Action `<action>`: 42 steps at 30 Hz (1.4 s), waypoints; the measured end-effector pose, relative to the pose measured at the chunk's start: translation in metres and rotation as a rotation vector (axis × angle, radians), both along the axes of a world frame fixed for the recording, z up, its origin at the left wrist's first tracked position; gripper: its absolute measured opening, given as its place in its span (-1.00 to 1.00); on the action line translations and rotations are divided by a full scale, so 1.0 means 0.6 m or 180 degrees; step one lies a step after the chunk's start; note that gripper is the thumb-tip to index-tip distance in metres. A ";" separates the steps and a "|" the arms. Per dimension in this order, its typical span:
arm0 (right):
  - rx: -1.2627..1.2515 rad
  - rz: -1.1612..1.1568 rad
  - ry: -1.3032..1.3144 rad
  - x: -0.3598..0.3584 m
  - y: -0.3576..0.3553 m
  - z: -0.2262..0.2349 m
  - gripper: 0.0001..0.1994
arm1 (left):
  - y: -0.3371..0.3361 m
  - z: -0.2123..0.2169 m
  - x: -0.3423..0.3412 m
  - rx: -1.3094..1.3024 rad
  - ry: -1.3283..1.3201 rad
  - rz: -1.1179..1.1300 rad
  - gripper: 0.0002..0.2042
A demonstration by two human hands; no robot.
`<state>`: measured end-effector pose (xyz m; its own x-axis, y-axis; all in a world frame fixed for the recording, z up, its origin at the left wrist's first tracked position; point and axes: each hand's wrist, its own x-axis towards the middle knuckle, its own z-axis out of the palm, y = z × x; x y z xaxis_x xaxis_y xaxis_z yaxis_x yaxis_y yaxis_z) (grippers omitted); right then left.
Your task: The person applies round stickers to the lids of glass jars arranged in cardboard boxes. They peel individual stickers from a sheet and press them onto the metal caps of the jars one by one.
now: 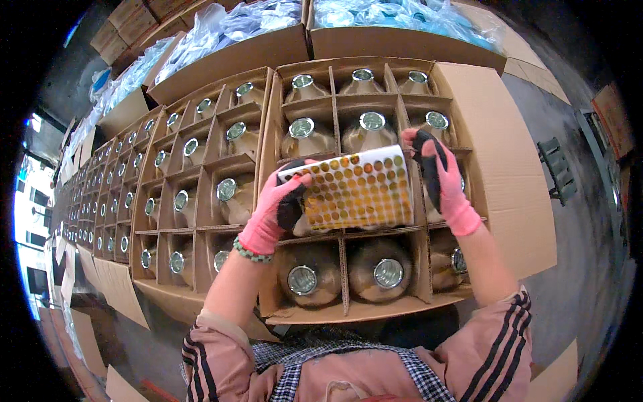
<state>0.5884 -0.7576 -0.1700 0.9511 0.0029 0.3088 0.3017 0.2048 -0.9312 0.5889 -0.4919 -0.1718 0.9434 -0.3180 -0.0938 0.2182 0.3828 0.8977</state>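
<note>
My left hand (287, 201), in a pink and black glove, grips the left edge of a white sheet of round gold stickers (358, 191). The sheet is held tilted above an open carton (375, 311). At its upper right corner is my right hand (439, 174), gloved the same way, its fingers bent in together. Whether a sticker sits between those fingertips is too small to tell. Beneath both hands, silvery glass flask liners (385, 271) with round mouths stand in cardboard compartments. The sheet and hands hide some of the middle ones.
Another divided carton of flask liners (181, 201) adjoins on the left, with more rows beyond. Boxes of plastic-wrapped blue and purple items (402, 20) stand behind. The carton's flap (512, 174) spreads out on the right, beside the grey floor (583, 221) and a dark rack (556, 171).
</note>
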 end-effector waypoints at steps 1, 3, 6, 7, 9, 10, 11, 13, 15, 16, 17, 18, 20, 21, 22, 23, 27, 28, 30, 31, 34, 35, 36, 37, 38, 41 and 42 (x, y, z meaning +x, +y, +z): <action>-0.0116 0.0137 0.0192 -0.013 0.011 0.020 -0.71 | 0.002 -0.005 -0.002 0.0083 0.0127 -0.0074 -0.69; -0.0567 0.0372 0.0589 -0.047 0.039 0.054 -0.68 | 0.003 -0.023 0.001 0.0044 0.0137 -0.0202 -0.69; -0.1144 0.0026 0.0768 -0.058 0.060 0.044 -0.70 | 0.009 -0.033 -0.007 -0.0342 0.0037 -0.0503 -0.65; -0.1166 -0.0059 0.0917 -0.065 0.056 0.048 -0.72 | 0.010 -0.027 -0.009 -0.0281 -0.0093 -0.0655 -0.57; -0.1146 -0.0257 0.0727 -0.081 0.053 0.040 -0.80 | 0.005 -0.026 -0.016 -0.0030 -0.0276 -0.0575 -0.58; -0.0899 -0.0198 0.0657 -0.090 0.055 0.048 -0.81 | 0.005 -0.026 -0.018 0.0170 -0.0316 -0.0548 -0.62; -0.0896 -0.0215 0.0755 -0.096 0.055 0.047 -0.81 | 0.001 -0.010 -0.022 0.0379 -0.0367 -0.0429 -0.72; -0.1036 -0.0184 0.0700 -0.103 0.052 0.049 -0.82 | 0.002 -0.006 -0.028 0.0419 -0.0280 -0.0294 -0.77; -0.1300 -0.0091 0.0366 -0.104 0.047 0.058 -0.82 | -0.001 0.003 -0.032 0.0389 -0.0533 -0.0241 -0.81; -0.1452 -0.0186 0.0056 -0.103 0.047 0.056 -0.83 | -0.004 0.006 -0.040 0.0122 -0.0692 -0.0258 -0.82; -0.1605 -0.0298 -0.0251 -0.101 0.047 0.053 -0.83 | -0.006 0.018 -0.045 0.0458 -0.0864 -0.0277 -0.82; -0.1762 -0.0411 -0.0557 -0.100 0.045 0.051 -0.82 | -0.008 0.030 -0.050 0.0790 -0.1037 -0.0296 -0.82; -0.2112 -0.0470 -0.1221 -0.094 0.041 0.054 -0.79 | -0.008 0.034 -0.058 0.0623 -0.1040 -0.0314 -0.82; -0.2238 -0.0424 -0.1360 -0.094 0.041 0.062 -0.79 | -0.014 0.031 -0.060 0.0613 -0.1105 -0.0096 -0.83; -0.2366 -0.0378 -0.1497 -0.095 0.042 0.068 -0.78 | -0.019 0.026 -0.061 0.0601 -0.1167 0.0121 -0.84; -0.2126 -0.0377 -0.1360 -0.098 0.044 0.070 -0.78 | -0.017 0.022 -0.058 0.0664 -0.1304 0.0031 -0.84; -0.1184 -0.0087 -0.0768 -0.111 0.039 0.061 -0.86 | 0.001 0.005 -0.055 0.0737 -0.1243 -0.0103 -0.70; -0.1297 0.0003 -0.0686 -0.111 0.038 0.065 -0.86 | 0.003 0.002 -0.057 0.0714 -0.1076 -0.0080 -0.62; -0.1515 0.0176 -0.0560 -0.120 0.035 0.081 -0.86 | 0.003 0.013 -0.064 0.0623 -0.1145 -0.0086 -0.57; -0.1222 0.0099 -0.0504 -0.124 0.035 0.080 -0.86 | 0.003 0.010 -0.068 0.0609 -0.1202 -0.0039 -0.56; -0.0361 -0.0122 -0.0308 -0.128 0.041 0.070 -0.88 | -0.006 0.022 -0.070 0.0219 -0.0847 -0.0195 -0.64; -0.0628 0.0087 -0.0117 -0.127 0.025 0.074 -0.89 | -0.010 0.031 -0.073 0.0203 -0.0638 -0.0356 -0.61; -0.0891 0.0121 -0.0308 -0.122 0.022 0.076 -0.87 | -0.013 0.039 -0.076 0.0186 -0.0430 -0.0518 -0.58; -0.1156 0.0154 -0.0498 -0.118 0.019 0.078 -0.85 | -0.013 0.047 -0.077 0.0358 -0.0474 -0.0619 -0.64; -0.1407 0.0207 -0.0687 -0.116 0.019 0.077 -0.82 | -0.009 0.045 -0.076 0.0501 -0.0503 -0.0629 -0.67; -0.1162 0.0487 0.0210 -0.123 0.022 0.109 -0.73 | -0.004 0.045 -0.072 0.0559 -0.0802 -0.0735 -0.77; -0.1096 0.0610 0.0272 -0.120 0.020 0.111 -0.72 | -0.005 0.045 -0.072 0.0658 -0.0883 -0.0781 -0.77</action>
